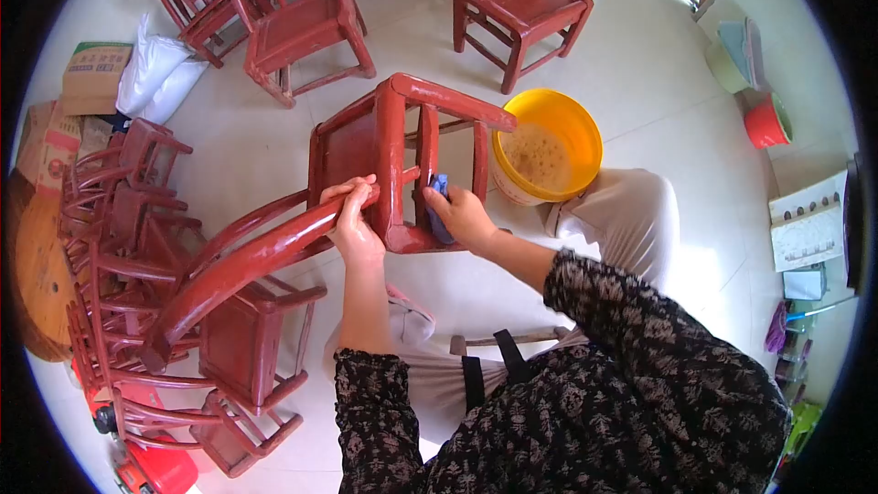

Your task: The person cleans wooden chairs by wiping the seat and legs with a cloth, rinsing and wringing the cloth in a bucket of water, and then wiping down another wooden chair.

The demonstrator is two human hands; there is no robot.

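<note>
A small red wooden chair [390, 155] is tipped over in front of me, its legs pointing right and its curved back reaching toward the lower left. My left hand [355, 224] is closed around a back post near the seat. With my right hand [465, 220] I press a blue cloth [440, 187] against a rail between the chair's legs; the fingers partly cover the cloth. Just right of the chair legs stands a yellow bucket [585, 142] holding brownish water with foam on it.
Several red chairs stand at the back, including one chair [521, 5] behind the bucket. More chairs [240, 343] crowd the left side, near cardboard boxes [96, 73] and a white bag [160, 73]. A red pot [766, 122] sits by the right wall.
</note>
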